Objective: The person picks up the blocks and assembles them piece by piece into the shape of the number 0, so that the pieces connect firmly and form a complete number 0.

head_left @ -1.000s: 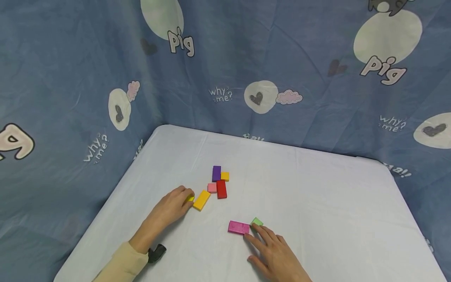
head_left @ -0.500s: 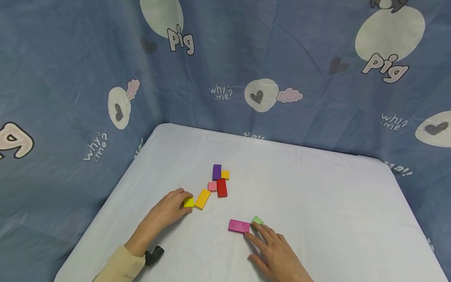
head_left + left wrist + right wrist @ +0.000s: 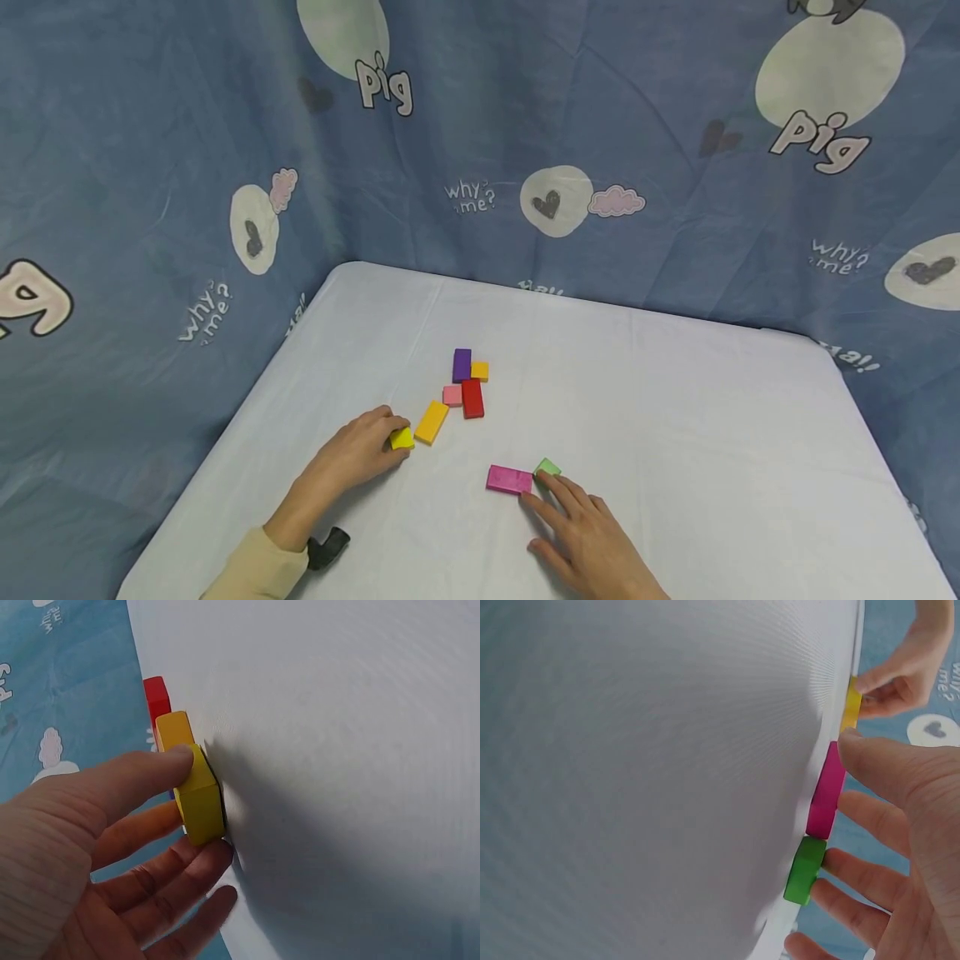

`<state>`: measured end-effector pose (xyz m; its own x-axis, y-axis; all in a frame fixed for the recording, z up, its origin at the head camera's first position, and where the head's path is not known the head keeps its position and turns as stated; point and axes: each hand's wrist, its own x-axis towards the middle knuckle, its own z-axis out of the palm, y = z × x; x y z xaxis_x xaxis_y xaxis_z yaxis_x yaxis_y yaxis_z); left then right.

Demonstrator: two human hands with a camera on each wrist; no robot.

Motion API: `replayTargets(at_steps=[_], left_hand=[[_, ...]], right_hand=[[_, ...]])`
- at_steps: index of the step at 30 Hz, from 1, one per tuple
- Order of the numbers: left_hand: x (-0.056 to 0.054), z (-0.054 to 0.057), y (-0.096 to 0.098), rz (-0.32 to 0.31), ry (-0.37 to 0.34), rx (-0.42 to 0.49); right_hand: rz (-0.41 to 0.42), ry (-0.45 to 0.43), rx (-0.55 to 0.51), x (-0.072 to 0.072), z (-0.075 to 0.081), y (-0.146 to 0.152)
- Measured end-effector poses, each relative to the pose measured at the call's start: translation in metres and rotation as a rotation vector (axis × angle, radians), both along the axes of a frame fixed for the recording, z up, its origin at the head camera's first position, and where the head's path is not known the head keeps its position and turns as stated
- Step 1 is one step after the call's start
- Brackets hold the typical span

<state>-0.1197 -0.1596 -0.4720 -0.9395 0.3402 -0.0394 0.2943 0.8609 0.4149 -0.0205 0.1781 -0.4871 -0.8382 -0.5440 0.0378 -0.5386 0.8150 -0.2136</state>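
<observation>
My left hand pinches a small yellow block between thumb and fingers, low at the table. In the left wrist view the thumb lies against one side of that yellow block, with fingers at the other. Just beyond it lies a longer orange block, close to its corner. My right hand has its fingers spread and loosely extended. Its fingertips are at a magenta block and a small green block, which lie end to end in the right wrist view.
Farther back, a red block, a pink block, a purple block and a small orange-yellow block form a cluster. They lie on a white-covered table, with a blue printed curtain behind.
My left hand has shifted the yellow block slightly toward me beside the orange block, and more of it shows now. The right hand has stayed in place.
</observation>
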Motion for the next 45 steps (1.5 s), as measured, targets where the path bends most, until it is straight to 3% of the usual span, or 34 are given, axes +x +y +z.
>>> replayTargets(at_steps=[6,14,24,29,38,45], left_hand=[[0.002,0.000,0.003,0.003,0.005,-0.006],[0.003,0.003,0.005,0.030,-0.025,0.050],[0.007,-0.004,0.007,-0.013,0.082,0.194],[0.009,-0.009,0.013,-0.020,0.045,0.294],[0.015,-0.012,0.031,0.059,-0.018,0.353],[0.017,-0.013,0.039,0.016,-0.007,0.377]], right_hand=[[-0.003,-0.012,0.012,-0.001,0.000,0.000],[-0.003,-0.001,-0.005,0.000,-0.001,0.001],[-0.024,-0.090,0.036,-0.003,0.001,-0.002],[-0.025,-0.099,0.037,-0.003,0.002,-0.002],[-0.030,-0.104,0.041,-0.003,0.002,-0.002],[-0.034,-0.122,0.056,-0.003,0.003,-0.003]])
